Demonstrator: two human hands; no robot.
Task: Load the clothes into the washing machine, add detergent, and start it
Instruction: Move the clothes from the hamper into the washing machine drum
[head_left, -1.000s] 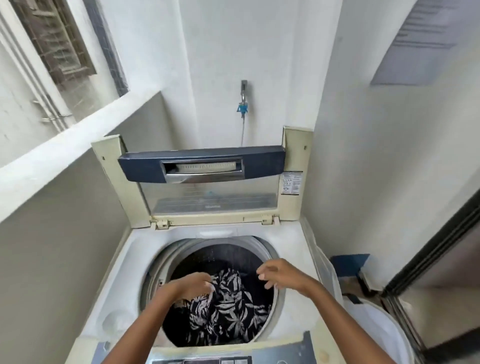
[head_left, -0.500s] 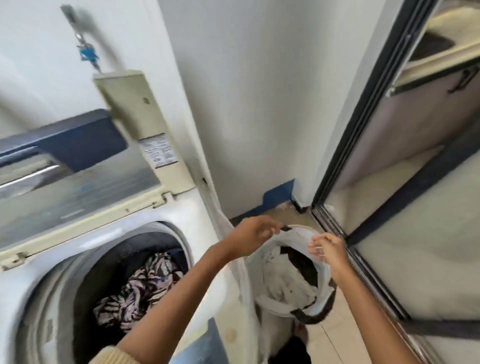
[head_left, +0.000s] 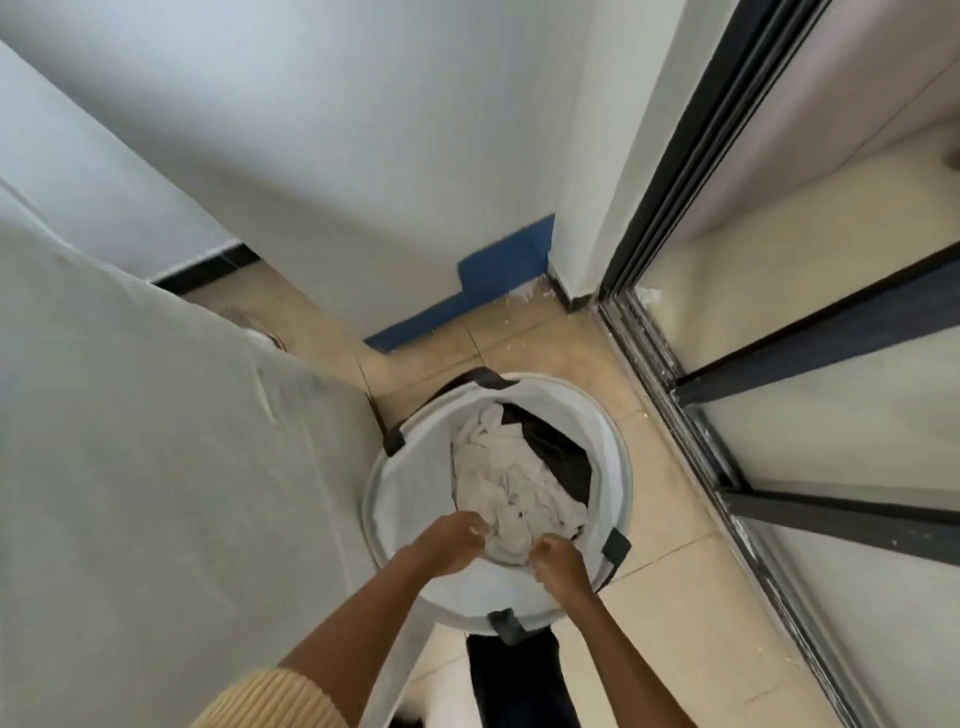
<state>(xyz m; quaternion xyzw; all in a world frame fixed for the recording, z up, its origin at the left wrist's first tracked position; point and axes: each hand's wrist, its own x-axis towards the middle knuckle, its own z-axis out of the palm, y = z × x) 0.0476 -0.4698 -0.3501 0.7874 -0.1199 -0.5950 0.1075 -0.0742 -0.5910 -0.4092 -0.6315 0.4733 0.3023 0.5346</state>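
Note:
A round white laundry basket (head_left: 415, 483) with dark handle tabs stands on the tiled floor, right of the washing machine. Inside lie a crumpled white garment (head_left: 511, 488) and a dark garment (head_left: 558, 449) behind it. My left hand (head_left: 451, 540) and my right hand (head_left: 558, 566) reach down into the basket, both closed on the near edge of the white garment. The washing machine's white side (head_left: 156, 467) fills the left of the view; its drum is out of sight.
A white wall with a blue skirting (head_left: 483, 280) rises behind the basket. A dark-framed sliding door (head_left: 691, 374) runs along the right. My dark trouser leg (head_left: 519, 675) stands just below the basket on the beige floor tiles (head_left: 670, 597).
My view swung from the machine's drum, where a patterned garment lay, down to the basket. Both hands moved from the drum into the basket and closed on the white garment.

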